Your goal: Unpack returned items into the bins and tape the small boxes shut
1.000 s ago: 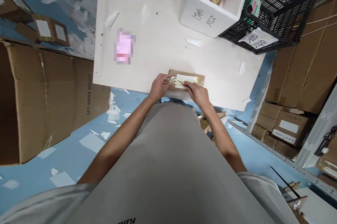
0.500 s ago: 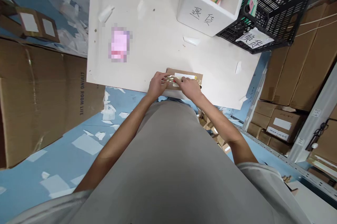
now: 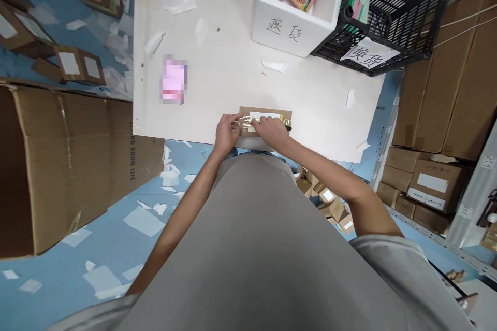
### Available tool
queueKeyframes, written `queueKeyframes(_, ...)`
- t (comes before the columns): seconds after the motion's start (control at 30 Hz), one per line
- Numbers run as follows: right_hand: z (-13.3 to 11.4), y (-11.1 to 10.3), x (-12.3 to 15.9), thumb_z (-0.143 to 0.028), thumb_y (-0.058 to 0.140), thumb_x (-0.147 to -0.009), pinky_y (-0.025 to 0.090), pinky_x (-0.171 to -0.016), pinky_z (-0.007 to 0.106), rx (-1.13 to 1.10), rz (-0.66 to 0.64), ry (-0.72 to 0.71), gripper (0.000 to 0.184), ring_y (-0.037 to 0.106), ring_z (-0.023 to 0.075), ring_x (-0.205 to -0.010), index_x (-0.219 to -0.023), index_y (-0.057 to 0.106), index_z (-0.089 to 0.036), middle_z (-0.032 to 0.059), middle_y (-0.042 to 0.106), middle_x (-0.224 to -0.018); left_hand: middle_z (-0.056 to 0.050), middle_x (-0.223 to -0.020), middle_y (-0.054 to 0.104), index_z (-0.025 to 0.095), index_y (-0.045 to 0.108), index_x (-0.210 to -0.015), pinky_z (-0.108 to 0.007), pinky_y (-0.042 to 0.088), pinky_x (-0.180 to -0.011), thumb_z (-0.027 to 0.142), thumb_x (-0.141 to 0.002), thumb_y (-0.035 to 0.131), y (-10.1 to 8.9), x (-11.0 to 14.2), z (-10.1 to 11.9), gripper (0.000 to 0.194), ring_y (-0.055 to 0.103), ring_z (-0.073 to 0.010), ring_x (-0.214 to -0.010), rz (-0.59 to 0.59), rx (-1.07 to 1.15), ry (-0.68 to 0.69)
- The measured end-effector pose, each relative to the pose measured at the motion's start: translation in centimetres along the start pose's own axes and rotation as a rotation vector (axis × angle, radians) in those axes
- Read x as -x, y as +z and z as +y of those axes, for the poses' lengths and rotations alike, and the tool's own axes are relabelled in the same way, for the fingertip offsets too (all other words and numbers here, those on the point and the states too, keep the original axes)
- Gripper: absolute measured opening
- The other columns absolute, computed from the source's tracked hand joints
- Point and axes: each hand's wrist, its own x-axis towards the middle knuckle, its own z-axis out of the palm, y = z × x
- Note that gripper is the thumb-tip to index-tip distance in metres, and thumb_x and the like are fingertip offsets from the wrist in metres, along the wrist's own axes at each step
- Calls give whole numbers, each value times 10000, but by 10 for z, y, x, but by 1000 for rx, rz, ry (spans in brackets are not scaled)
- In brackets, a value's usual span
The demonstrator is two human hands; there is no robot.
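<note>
A small flat cardboard box [image 3: 265,111] with a white label and shiny clear tape lies at the table's near edge. My left hand [image 3: 227,131] grips its left end, fingers bent over the edge and the tape. Across the top of the box, my right hand [image 3: 272,130] is closed around a slim tool whose black end [image 3: 288,128] sticks out to the right. A bit of red shows by the fingertips on the tool's other side. The hand covers most of the tool, so its exact kind is unclear.
On the white table [image 3: 217,77] are a blurred pink packet [image 3: 174,81] and paper scraps. A white foam bin [image 3: 291,30] and a black crate [image 3: 388,20] hold small packages. A large carton [image 3: 77,165] stands left; shelved boxes [image 3: 430,181] are at right.
My right hand's fingers have curled in more around the tool, and it has shifted slightly left over the box. My left hand stays at the box's left end. The camera view has shifted.
</note>
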Motion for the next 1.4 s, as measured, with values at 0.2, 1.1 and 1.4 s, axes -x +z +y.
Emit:
queueKeyframes(0.2, 41, 10, 28, 4, 313, -1113, 488, -863, 375, 22, -73, 104, 495, 753, 322, -1179, -1478, 639, -77, 274, 751, -1362, -93, -1210, 706, 242, 825, -1365, -426, 700, -984, 163, -912, 695, 2, 2, 2, 477, 738, -214, -966, 22, -15, -32)
queueKeyframes(1.1, 3, 3, 1, -94, 253, -1163, 532, -955, 404, 6, 30, -58, 566, 711, 326, -1257, -1688, 464, -118, 266, 706, -1450, -107, -1265, 714, 217, 810, -1363, -424, 665, -974, 174, -898, 720, 8, -5, -9, 476, 733, -227, -995, 14, 40, -79)
queueKeyframes(1.4, -10, -9, -10, -63, 286, -1145, 539, -977, 423, -46, 18, -44, 522, 730, 336, -1227, -1552, 613, -64, 277, 736, -1409, -104, -1243, 733, 220, 845, -1317, -420, 685, -953, 134, -869, 687, 9, -2, 1, 483, 742, -203, -918, 73, 34, -108)
